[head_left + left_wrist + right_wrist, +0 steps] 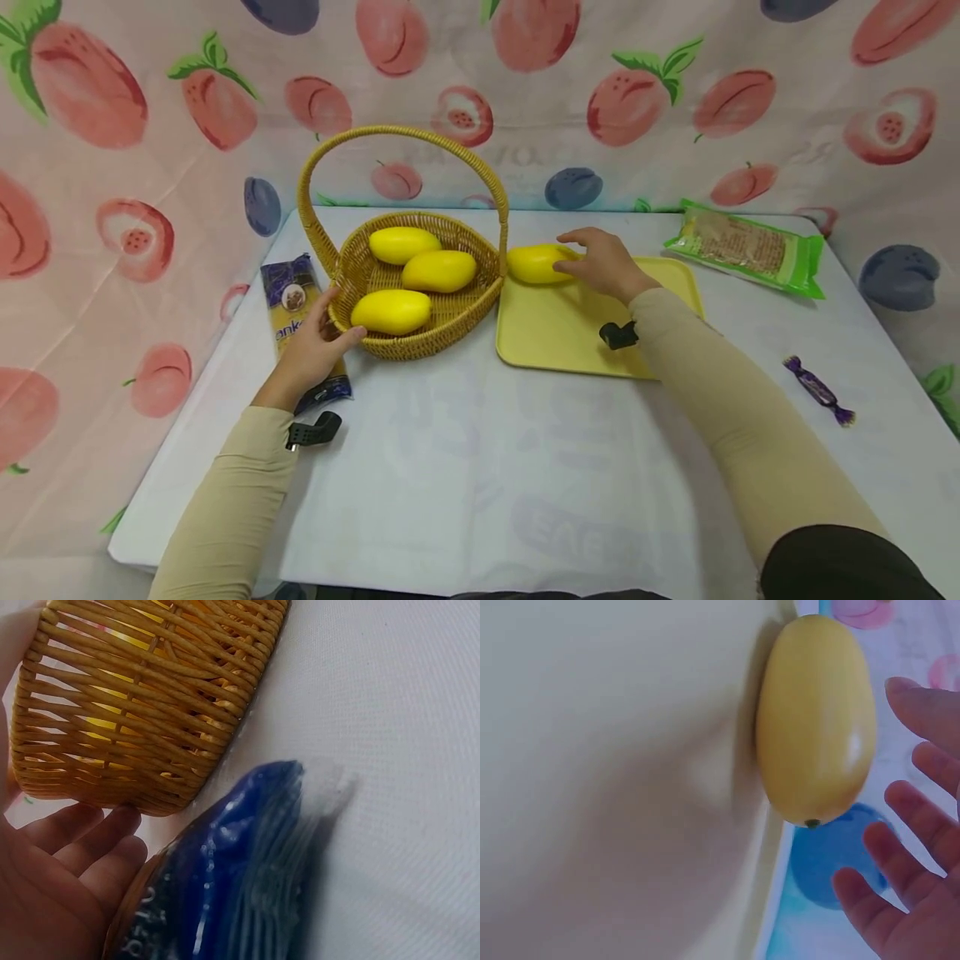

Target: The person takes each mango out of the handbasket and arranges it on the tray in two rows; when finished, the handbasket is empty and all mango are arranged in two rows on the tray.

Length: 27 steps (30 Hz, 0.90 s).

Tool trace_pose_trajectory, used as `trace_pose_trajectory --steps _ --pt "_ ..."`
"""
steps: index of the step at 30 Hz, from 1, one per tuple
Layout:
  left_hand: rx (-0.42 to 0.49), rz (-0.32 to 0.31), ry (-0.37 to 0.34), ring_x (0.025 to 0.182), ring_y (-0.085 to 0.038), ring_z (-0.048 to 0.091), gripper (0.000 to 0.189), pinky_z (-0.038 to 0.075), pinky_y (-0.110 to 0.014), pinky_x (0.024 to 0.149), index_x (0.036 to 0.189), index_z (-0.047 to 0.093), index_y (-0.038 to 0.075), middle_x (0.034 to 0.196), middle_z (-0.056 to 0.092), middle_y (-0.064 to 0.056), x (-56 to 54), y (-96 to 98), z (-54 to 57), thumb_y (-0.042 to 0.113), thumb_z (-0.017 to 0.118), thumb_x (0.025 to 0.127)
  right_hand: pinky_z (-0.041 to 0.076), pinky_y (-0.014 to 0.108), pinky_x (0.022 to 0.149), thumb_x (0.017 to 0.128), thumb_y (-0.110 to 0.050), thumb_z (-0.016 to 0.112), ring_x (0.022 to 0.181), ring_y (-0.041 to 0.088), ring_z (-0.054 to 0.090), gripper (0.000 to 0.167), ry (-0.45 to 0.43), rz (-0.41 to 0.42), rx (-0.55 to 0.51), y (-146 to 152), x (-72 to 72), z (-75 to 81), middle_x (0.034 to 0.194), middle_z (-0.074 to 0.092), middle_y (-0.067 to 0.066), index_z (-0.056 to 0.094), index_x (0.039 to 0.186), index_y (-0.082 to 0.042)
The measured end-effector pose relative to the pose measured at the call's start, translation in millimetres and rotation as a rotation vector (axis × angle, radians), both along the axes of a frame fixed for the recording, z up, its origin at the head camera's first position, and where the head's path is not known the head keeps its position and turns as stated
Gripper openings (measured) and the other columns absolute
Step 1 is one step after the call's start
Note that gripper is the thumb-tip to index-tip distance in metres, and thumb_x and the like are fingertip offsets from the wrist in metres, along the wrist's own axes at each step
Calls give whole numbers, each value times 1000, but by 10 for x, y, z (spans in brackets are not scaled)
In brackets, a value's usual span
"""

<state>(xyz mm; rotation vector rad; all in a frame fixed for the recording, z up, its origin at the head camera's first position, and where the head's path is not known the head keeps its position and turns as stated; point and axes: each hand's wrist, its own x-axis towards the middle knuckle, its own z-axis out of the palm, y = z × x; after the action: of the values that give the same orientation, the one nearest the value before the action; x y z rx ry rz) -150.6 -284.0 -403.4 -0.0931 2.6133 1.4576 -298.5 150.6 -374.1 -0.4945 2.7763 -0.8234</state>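
Note:
My left hand holds the near left rim of a woven basket with a tall arched handle. In the left wrist view its fingers curve against the basket's wickerwork. Three yellow mangoes lie inside the basket. Another mango sits at the back left edge of a yellow tray. Right beside that mango is my right hand, thumb and fingers spread. The right wrist view shows a gap between these fingers and the mango.
A blue and gold packet lies left of the basket, partly under my left hand and wrist. At the back right is a green-edged clear packet with brown contents. A purple wrapped candy lies on the white tabletop at right.

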Motion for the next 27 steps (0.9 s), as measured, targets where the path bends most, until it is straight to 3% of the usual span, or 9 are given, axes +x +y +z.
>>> trace_pose_trajectory --steps 9,19,27 --pt "2 -6 15 143 -42 32 92 31 -53 114 163 6 22 162 21 -22 2 -6 -11 42 66 97 34 54 110 95 -32 70 133 38 43 60 1 64 -79 10 246 125 150 45 14 52 146 -6" --pt "-8 -8 10 143 -42 32 92 31 -53 114 163 6 23 162 20 -21 2 -9 -9 44 66 97 38 53 109 93 -33 73 134 33 43 62 17 163 -149 -91 520 237 148 48 10 52 145 -8" --pt "1 -8 -1 143 -42 30 92 30 -55 114 163 4 24 162 20 -21 15 0 8 45 65 97 41 46 108 91 -30 76 130 29 50 60 174 343 -194 -369 719 319 142 55 10 56 142 -5"
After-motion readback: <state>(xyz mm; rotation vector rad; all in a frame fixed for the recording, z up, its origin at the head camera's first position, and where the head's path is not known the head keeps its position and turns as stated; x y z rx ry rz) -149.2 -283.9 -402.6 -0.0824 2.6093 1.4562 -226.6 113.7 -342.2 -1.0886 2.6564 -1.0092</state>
